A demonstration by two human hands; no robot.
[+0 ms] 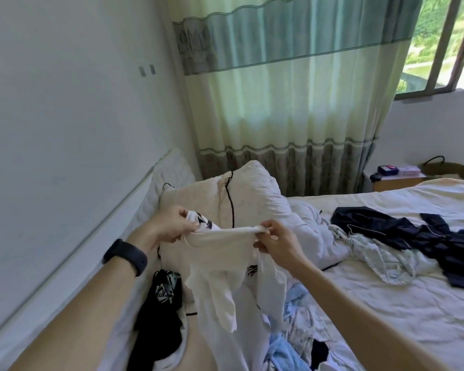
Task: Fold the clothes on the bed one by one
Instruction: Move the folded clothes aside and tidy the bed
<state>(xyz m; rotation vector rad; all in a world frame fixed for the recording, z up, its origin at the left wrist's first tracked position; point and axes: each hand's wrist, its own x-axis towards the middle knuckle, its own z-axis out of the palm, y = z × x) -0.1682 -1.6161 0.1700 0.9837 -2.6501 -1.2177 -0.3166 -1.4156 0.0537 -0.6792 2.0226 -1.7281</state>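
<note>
White garment (220, 266) held over bed (386, 303)
L hand (169, 226), R hand (277, 243) fingers pinch its top edge; limp, poss. black print.

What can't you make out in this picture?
- Head view: what kind of clothing the white fabric garment is; it hangs bunched from the left hand and right hand, cut off by the bottom edge.
- Head view: labels on the small boxes on the wooden bedside table, too small.
</note>
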